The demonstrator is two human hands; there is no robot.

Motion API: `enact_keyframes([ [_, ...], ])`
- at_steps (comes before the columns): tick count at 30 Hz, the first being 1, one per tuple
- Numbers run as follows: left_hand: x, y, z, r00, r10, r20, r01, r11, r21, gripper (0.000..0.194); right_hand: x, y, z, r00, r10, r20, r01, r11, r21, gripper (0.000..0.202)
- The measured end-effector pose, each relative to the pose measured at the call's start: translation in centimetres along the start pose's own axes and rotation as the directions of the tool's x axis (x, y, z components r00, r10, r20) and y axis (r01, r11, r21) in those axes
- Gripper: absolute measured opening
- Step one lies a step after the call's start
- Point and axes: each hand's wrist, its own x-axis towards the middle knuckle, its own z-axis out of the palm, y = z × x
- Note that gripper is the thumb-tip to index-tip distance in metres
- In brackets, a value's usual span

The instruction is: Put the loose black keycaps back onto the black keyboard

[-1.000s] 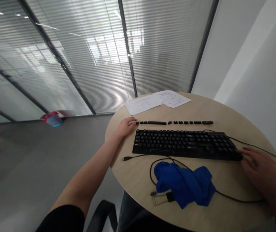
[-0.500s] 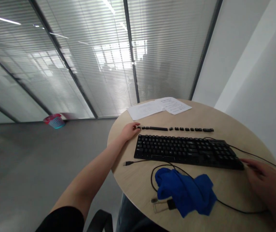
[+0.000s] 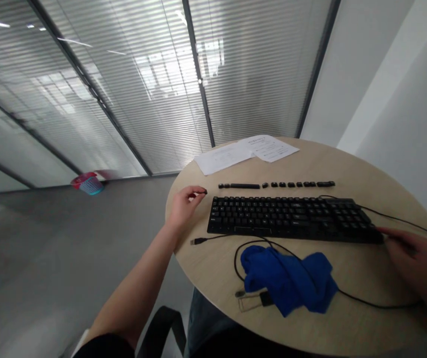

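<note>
Pinched between the thumb and forefinger of my left hand point(image 3: 184, 208) is a small black keycap point(image 3: 205, 192), held just left of the keyboard's top left corner. A black keyboard point(image 3: 291, 219) lies flat on the round table. A row of loose keycaps point(image 3: 291, 185), with a long spacebar point(image 3: 245, 186) among them, runs behind it. At the keyboard's right end, my right hand point(image 3: 415, 253) grips the edge; its lower fingers are in shadow and partly hidden.
On the light wooden table point(image 3: 377, 189), a crumpled blue cloth point(image 3: 290, 281) lies in front of the keyboard beside a wire keycap puller point(image 3: 249, 301). A USB plug point(image 3: 197, 241) and looping cable point(image 3: 363, 299) are nearby. Paper sheets point(image 3: 249, 151) lie behind. A basket point(image 3: 89, 184) stands on the floor.
My left hand has lifted the leftmost keycap out of the row and drawn it left and toward me. My right hand stays at the keyboard's right end. The view has tilted slightly.
</note>
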Motion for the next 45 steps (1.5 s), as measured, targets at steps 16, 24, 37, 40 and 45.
enact_keyframes([
  [16,-7.0,3.3,-0.8,0.937,0.239,0.256,-0.236,0.971,-0.043,0.013,0.1,-0.7,-0.2,0.995,0.087,0.039,-0.084,0.993,-0.081,0.055],
  [24,-6.9,2.7,-0.6,0.936,0.258,0.238,-0.261,0.965,-0.02,0.014,0.2,-0.4,-0.2,0.995,0.089,0.047,-0.083,0.99,-0.118,0.057],
  [37,-6.6,2.1,-0.7,0.951,0.202,0.234,-0.202,0.979,-0.025,0.014,0.0,-0.5,-0.7,0.991,0.123,0.049,-0.117,0.986,-0.116,0.059],
  [40,-6.7,2.1,-0.7,0.955,0.184,0.234,-0.187,0.982,-0.009,0.015,-0.1,-1.0,-0.9,0.99,0.13,0.06,-0.122,0.985,-0.126,0.061],
  [45,-6.8,2.3,-0.8,0.957,0.186,0.221,-0.193,0.981,0.012,0.015,-0.2,-1.3,-0.8,0.99,0.133,0.053,-0.126,0.983,-0.131,0.062],
])
